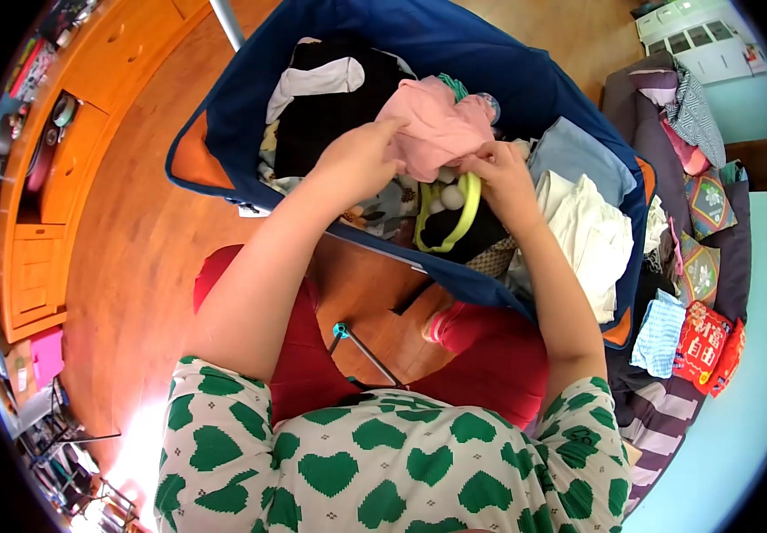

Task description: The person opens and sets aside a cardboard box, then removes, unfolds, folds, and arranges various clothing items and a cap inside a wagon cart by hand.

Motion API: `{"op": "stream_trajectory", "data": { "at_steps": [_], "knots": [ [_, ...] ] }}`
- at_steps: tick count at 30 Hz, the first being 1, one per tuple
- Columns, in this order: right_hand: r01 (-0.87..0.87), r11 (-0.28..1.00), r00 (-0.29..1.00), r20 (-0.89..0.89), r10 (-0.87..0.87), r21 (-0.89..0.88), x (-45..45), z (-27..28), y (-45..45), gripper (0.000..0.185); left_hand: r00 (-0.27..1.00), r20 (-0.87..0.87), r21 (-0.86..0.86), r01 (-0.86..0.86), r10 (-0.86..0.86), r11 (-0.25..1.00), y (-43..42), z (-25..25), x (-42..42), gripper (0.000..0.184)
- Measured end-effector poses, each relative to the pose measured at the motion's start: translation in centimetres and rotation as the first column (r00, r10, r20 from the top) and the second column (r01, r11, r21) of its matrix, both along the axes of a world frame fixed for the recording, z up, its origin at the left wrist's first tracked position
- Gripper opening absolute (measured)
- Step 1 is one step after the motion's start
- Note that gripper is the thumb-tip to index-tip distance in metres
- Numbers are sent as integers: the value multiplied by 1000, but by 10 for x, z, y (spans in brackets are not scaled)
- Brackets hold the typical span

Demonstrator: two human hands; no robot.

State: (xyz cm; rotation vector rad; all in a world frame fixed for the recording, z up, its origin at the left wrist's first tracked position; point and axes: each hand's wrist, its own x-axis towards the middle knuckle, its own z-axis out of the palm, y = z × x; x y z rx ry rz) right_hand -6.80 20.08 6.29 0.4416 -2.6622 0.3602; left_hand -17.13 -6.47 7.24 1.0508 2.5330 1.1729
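Observation:
A pink cloth (441,126) is bunched up over the middle of a blue fabric bin (526,80). My left hand (361,158) has its fingers closed on the cloth's left side. On its lower right edge, my right hand (501,178) pinches the cloth. Just below the cloth is a yellow-green band (465,222) with small white balls beside it. A white sock (326,77) lies on black clothing (312,129) at the bin's left. White clothing (588,235) and a folded light blue cloth (582,160) are at its right.
An orange wooden cabinet (90,133) stands at the left. On the right, a grey sofa (637,115) holds cushions, clothes and a red bag (702,345). A thin black rod (370,360) with a teal joint is between my knees, below the bin.

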Motion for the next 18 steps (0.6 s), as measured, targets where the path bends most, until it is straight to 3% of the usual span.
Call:
{"op": "stream_trajectory", "data": {
  "at_steps": [2, 3, 6, 8, 10, 12, 14, 15, 16, 18],
  "knots": [
    [1, 1000, 998, 56, 0, -30, 2, -3, -13, 27, 990, -138, 30, 11, -7, 1000, 5, -6, 9, 49],
    [-60, 994, 991, 112, 70, -92, 1, -12, -16, 29, 995, -78, -113, 47, -56, 993, 6, -5, 9, 46],
    [-106, 954, 935, 298, 191, -279, -3, -27, -19, 33, 989, -51, -252, 119, -136, 960, 6, 2, 14, 46],
    [163, 868, 977, 202, -74, -469, 0, -30, -36, 33, 989, -73, -270, 108, -132, 957, 7, -3, 15, 45],
    [155, 958, 987, -2, -160, -240, -4, -38, -25, 33, 988, -97, -280, 92, -123, 956, 9, -9, 15, 44],
    [174, 975, 981, -56, -183, -135, -9, -53, -9, 31, 986, -121, -288, 73, -111, 955, 12, -10, 16, 43],
    [179, 968, 984, 52, -173, -175, -14, -54, 5, 29, 998, 25, -324, 63, -59, 944, 17, 7, 16, 50],
    [216, 971, 976, 23, -214, -100, -15, -53, 14, 22, 995, 99, -343, 58, -26, 937, 17, 13, 15, 53],
    [271, 916, 962, 120, -246, -297, -13, -41, 12, 20, 1000, 30, -262, 5, 3, 965, 18, 9, 13, 60],
    [395, 677, 917, 315, -246, -620, -8, -12, 9, 18, 992, -103, -78, -77, 69, 994, 23, -4, 6, 74]
  ]
}}
